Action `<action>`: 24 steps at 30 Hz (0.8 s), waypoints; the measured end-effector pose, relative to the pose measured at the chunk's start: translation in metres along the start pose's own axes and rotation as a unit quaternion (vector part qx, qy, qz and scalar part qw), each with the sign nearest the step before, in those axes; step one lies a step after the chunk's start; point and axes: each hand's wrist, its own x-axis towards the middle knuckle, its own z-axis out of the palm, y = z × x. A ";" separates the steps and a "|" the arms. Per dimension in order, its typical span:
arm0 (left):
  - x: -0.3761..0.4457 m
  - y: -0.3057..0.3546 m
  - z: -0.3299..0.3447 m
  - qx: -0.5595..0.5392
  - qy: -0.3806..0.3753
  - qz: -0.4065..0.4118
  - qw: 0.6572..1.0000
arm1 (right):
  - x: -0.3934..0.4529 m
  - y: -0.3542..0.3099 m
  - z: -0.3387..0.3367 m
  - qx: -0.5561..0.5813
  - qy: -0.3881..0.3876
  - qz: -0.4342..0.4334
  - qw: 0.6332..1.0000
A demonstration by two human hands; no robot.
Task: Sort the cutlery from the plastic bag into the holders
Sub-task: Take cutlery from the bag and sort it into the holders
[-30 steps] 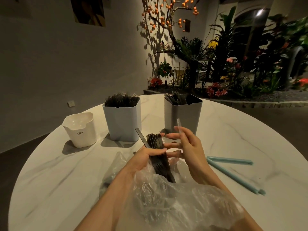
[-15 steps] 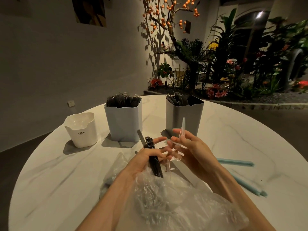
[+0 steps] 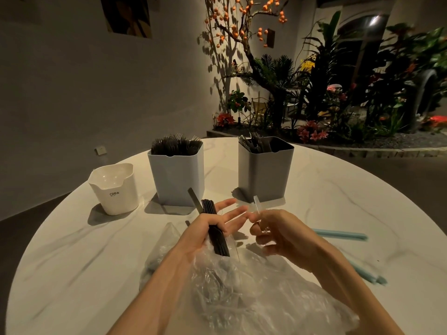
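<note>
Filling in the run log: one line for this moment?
left hand: holds black cutlery bundle | right hand: pinches clear piece | plastic bag: on table

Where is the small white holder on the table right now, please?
In the head view, the white holder stands at the table's far left, just left of the pale blue holder packed with cutlery, well clear of both hands.

A round white marble table [image 3: 72,250] fills the lower frame. At upper left stands a dim grey wall [image 3: 72,93] with a picture [image 3: 128,15]. Upper right shows lit plants [image 3: 326,81].
</note>
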 end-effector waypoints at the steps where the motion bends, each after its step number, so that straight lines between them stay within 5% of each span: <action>1: 0.000 0.000 0.000 0.000 -0.002 0.001 1.000 | 0.000 0.000 0.002 -0.041 0.018 -0.004 0.999; 7: -0.003 -0.001 0.000 -0.002 -0.023 0.001 1.000 | -0.001 0.009 0.017 -0.276 0.025 -0.030 0.960; 17: -0.006 -0.001 0.006 0.003 -0.082 0.000 0.997 | 0.010 0.009 0.014 -0.148 0.132 -0.132 0.971; 24: 0.000 0.004 0.004 0.104 0.015 0.018 0.994 | 0.011 0.009 0.008 -0.142 0.104 -0.133 0.975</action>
